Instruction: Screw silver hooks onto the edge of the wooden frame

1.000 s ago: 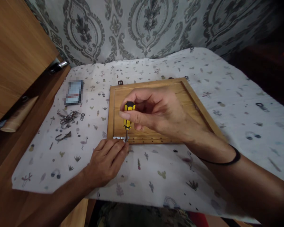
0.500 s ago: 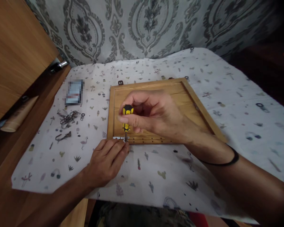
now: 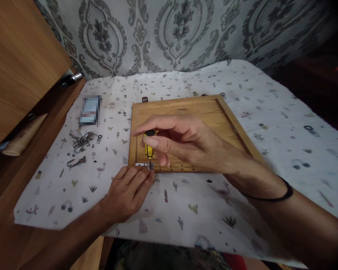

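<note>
My right hand (image 3: 186,140) holds a stubby yellow-and-black screwdriver (image 3: 149,150) upright between thumb and curled fingers, its index finger stretched out past the black top. The shaft reaches down to a small silver metal fitting (image 3: 141,164) at the near left corner of a framed wooden board (image 3: 183,101). Fingers of my left hand (image 3: 126,191) are closed together and press on that fitting, covering part of it. Whether the tip sits in a screw cannot be made out. A row of small dark holes runs along the board's near edge.
A pile of metal hooks (image 3: 83,141) and one separate hook (image 3: 76,162) lie left of the board. Behind them is a blurred, phone-like object (image 3: 90,110). A tan tube (image 3: 25,135) rests by the wooden cabinet (image 3: 22,56). A patterned cloth (image 3: 169,210) covers the table.
My right index finger has uncurled and stretched left over the screwdriver's top, and the thumb has shifted on the handle. The left hand stays on the fitting. The view has shifted slightly.
</note>
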`<state>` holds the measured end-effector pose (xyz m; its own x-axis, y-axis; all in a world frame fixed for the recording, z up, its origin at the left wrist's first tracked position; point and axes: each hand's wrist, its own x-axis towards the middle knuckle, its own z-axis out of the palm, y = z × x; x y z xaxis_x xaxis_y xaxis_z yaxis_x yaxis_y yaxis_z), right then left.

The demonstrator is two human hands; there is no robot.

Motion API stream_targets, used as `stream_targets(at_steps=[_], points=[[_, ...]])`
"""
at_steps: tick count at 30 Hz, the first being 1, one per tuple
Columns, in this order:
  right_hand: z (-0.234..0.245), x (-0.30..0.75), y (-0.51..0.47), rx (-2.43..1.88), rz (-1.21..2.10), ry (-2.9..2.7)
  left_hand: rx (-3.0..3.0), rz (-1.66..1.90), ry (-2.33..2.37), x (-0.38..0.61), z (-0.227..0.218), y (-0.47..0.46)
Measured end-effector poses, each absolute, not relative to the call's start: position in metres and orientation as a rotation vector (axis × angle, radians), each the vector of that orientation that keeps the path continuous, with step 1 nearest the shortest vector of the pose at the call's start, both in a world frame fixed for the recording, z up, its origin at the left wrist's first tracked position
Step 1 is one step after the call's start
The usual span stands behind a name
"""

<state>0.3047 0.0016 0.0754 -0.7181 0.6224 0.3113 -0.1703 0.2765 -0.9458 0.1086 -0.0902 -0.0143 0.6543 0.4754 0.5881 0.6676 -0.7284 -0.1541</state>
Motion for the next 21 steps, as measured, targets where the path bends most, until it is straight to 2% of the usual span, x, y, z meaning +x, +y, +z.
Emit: stream_targets(at_steps=[21], points=[[0.0692,0.2972,0.0026,-0.432,1.464,-1.752,-2.482,-0.754,-0.895,0.1094,-0.0134,-0.0899]])
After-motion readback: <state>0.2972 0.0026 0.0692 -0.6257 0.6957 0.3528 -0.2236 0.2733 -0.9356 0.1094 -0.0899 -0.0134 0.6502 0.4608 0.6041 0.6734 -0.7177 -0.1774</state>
